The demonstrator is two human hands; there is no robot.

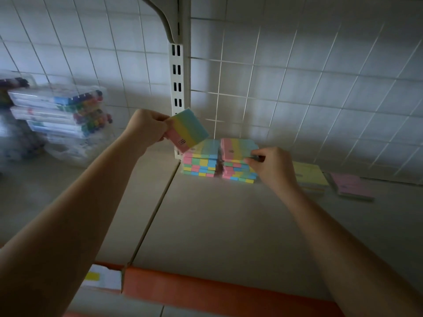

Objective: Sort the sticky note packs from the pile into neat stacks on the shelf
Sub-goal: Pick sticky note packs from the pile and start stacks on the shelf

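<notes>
- A white wire grid panel covers the pale back wall.
- A slotted white upright carries a curved bracket near the top.
- The beige shelf has an orange front edge strip.
- The light is dim.

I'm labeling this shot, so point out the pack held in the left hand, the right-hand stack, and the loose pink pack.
held pack point(188, 130), head view, its striped top face
right stack point(238, 146), head view, top pack's face
pink pack point(351, 185), head view, its top face
</notes>
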